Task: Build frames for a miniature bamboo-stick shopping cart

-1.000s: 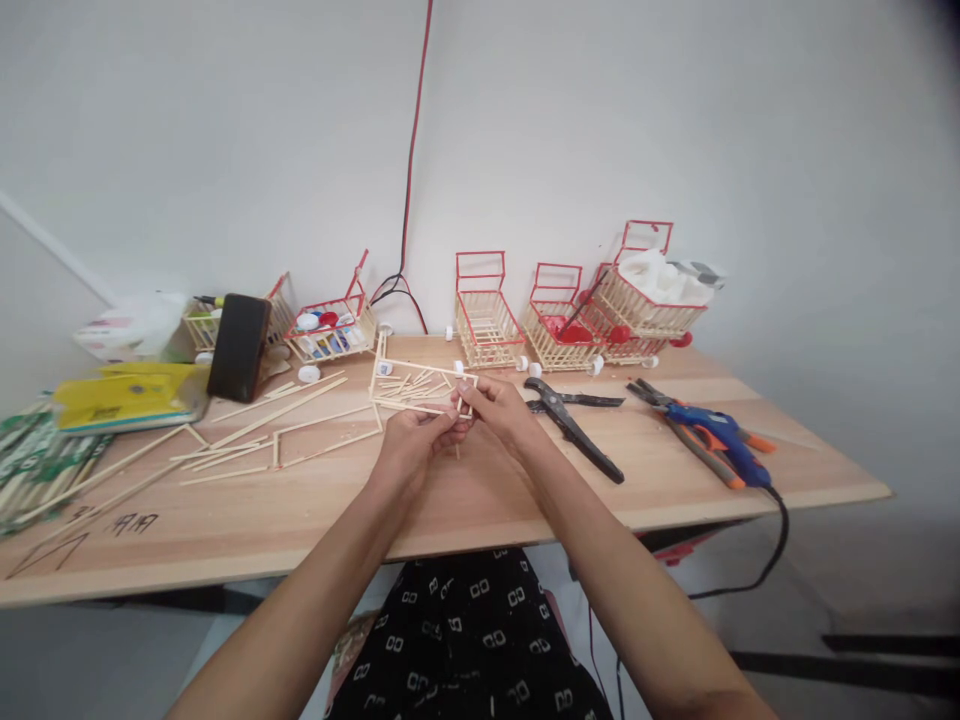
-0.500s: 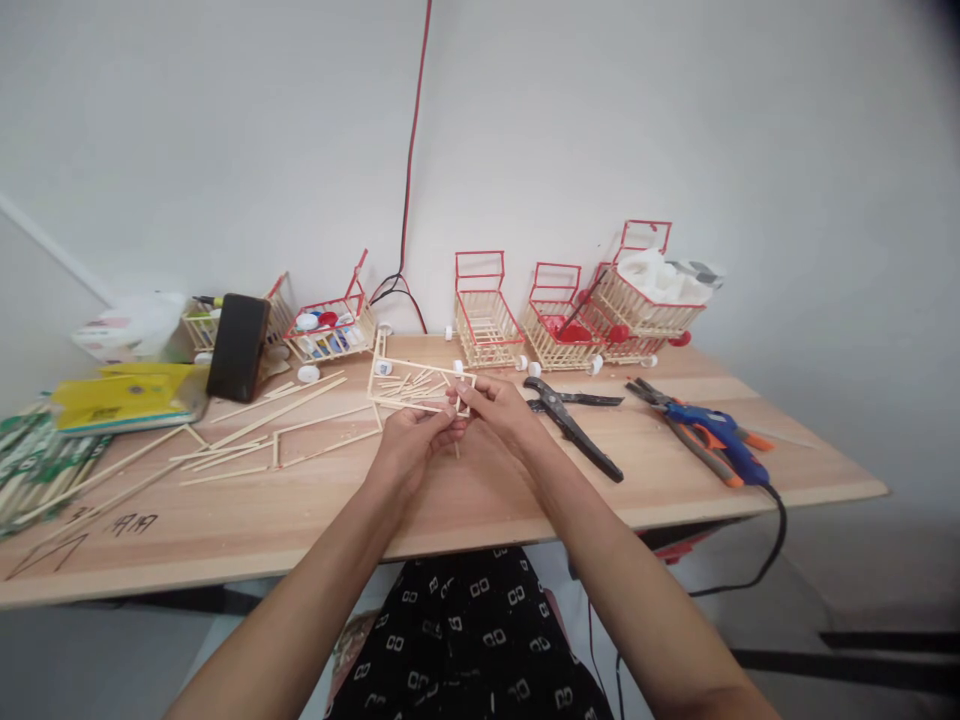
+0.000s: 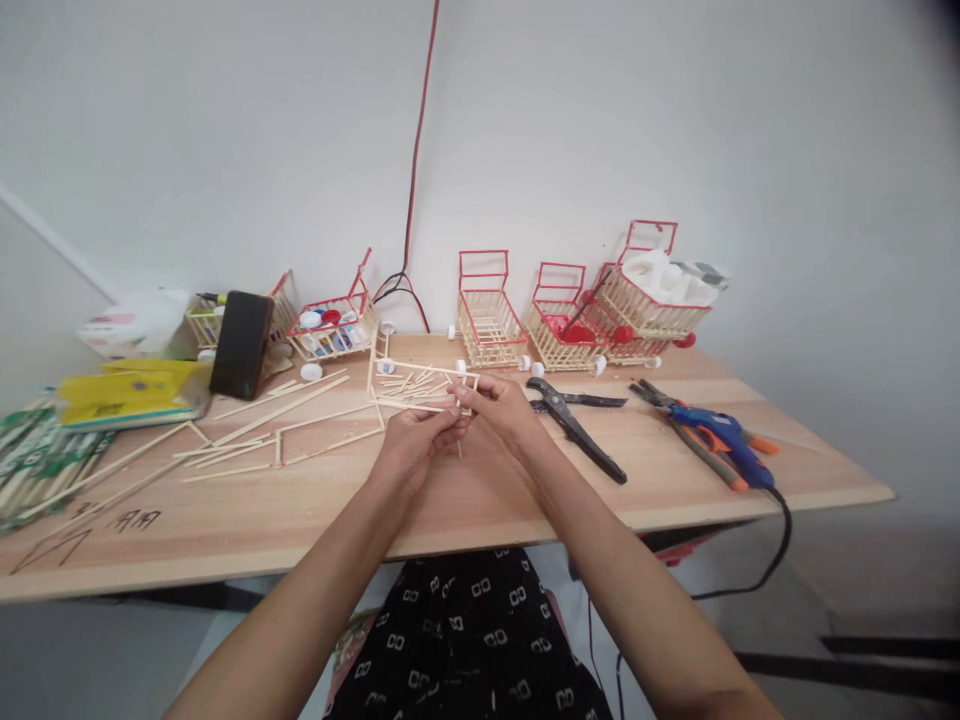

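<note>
A rectangular frame of thin wooden sticks [image 3: 431, 369] is held up over the table between my two hands. My left hand [image 3: 412, 440] is closed in a pinch at the frame's near right corner. On the right end of the same frame, my right hand [image 3: 501, 408] has its thumb and fingers closed, with the fingertips of both hands touching or almost so. A short stick end pokes out below the fingers. Behind the frame lie several short cut sticks [image 3: 409, 386], partly seen through it. The exact grip is hidden by the fingers.
Small stick carts with red trim [image 3: 491, 325] line the wall. Black cutters [image 3: 574, 425] and a blue glue gun with pliers [image 3: 712, 430] lie at the right. Leftward are loose sticks [image 3: 281, 410], a leaning phone [image 3: 241, 345], a yellow packet [image 3: 135, 390] and green-wrapped stick bundles [image 3: 45, 460].
The view has shifted very slightly, so everything on the table sits a little further right. Both hands keep the same hold on the stick frame.
</note>
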The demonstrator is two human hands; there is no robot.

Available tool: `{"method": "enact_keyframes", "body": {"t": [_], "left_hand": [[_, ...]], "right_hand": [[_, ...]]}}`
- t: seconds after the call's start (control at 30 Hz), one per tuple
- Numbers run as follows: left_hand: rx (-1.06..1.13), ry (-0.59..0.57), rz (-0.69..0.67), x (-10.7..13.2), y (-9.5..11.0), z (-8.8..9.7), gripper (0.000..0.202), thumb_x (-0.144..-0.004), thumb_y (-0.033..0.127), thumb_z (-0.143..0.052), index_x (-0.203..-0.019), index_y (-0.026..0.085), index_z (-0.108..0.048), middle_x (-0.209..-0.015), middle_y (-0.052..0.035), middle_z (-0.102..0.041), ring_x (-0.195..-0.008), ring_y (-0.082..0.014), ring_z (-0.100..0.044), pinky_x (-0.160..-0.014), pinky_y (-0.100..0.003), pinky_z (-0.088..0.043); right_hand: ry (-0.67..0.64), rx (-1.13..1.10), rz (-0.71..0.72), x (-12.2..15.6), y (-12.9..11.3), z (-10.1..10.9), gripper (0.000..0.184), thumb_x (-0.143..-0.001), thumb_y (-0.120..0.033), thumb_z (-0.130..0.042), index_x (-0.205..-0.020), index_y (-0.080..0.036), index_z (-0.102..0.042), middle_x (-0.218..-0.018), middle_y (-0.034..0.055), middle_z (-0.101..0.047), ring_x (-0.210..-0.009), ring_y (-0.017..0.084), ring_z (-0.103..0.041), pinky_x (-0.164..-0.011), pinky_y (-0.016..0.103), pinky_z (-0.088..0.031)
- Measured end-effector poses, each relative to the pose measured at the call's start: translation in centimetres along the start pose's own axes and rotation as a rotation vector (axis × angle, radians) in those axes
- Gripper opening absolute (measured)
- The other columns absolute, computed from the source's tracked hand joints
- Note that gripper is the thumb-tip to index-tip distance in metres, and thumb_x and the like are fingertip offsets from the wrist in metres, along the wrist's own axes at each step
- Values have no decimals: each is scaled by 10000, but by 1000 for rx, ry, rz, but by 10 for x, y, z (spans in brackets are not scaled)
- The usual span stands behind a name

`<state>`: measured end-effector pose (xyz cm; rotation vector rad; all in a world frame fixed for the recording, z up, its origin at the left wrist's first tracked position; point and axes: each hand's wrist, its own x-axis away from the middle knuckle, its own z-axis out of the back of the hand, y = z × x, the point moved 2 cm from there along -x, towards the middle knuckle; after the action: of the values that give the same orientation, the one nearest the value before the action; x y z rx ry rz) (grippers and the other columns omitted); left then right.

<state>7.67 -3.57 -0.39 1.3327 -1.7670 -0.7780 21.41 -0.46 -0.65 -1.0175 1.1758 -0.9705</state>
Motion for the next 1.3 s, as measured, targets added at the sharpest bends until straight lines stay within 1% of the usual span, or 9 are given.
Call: {"method": "enact_keyframes", "body": {"t": [0.2,0.3,0.4,0.53,0.67,0.87,0.97,1.13,1.3], "left_hand": [[20,-9,19,-1,-1,1,170,-592,108,-822,-715,54,-718,-685,-82,-716,-630,-121,-664,-632,-195,-557],[11,-8,36,-1,-1,2,141,-605,97,-813,-696,54,-714,-674,-87,-712,-630,-125,-667,-625,-192,-556],[20,3,44,-1,-2,2,123,-605,77,-807,-677,58,-708,-659,-78,-705,-630,-127,-669,-621,-192,-555],[32,-8,60,-4,-4,4,131,-611,81,-806,-696,54,-711,-681,-89,-707,-636,-127,-666,-635,-200,-559],[51,-20,65,-4,-5,4,120,-617,66,-796,-701,64,-711,-699,-83,-711,-655,-131,-674,-659,-208,-569],[52,-91,86,-1,-2,1,61,-690,87,-748,-742,70,-723,-752,-100,-734,-716,-137,-690,-734,-214,-573],[39,-62,61,-1,-2,1,87,-669,85,-766,-729,70,-705,-720,-93,-724,-692,-140,-690,-717,-222,-573],[19,-1,38,-3,-3,2,123,-631,71,-789,-702,66,-689,-686,-82,-708,-651,-135,-678,-676,-224,-572],[21,-14,37,-3,-3,2,96,-634,58,-774,-692,61,-697,-710,-86,-712,-659,-134,-676,-673,-218,-571]], "right_hand": [[-2,-27,12,1,-7,1,403,-739,-535,-676,-912,-175,-730,-737,9,-650,-647,133,-558,-598,250,-440],[9,10,13,1,-9,2,412,-742,-568,-657,-818,-168,-723,-686,7,-626,-619,130,-534,-584,249,-430],[37,97,30,1,-10,3,409,-745,-570,-653,-759,-166,-715,-635,-5,-588,-572,114,-468,-534,240,-377],[21,126,6,1,-10,5,421,-752,-582,-633,-810,-175,-726,-631,-23,-567,-549,100,-416,-505,233,-336],[22,89,-12,1,-10,5,402,-738,-564,-650,-808,-177,-734,-620,-27,-560,-555,106,-437,-520,237,-346],[52,12,-25,-1,-6,7,376,-728,-548,-669,-762,-177,-713,-653,-2,-601,-569,125,-499,-542,253,-409],[64,57,4,-1,-6,8,375,-732,-553,-663,-712,-179,-687,-606,-13,-561,-547,124,-493,-531,254,-409],[22,112,27,0,-11,6,396,-715,-578,-673,-678,-185,-650,-570,-32,-514,-523,116,-483,-508,247,-379],[2,144,41,2,-12,7,378,-741,-544,-668,-631,-185,-624,-547,-31,-506,-527,118,-486,-512,247,-372]]}}
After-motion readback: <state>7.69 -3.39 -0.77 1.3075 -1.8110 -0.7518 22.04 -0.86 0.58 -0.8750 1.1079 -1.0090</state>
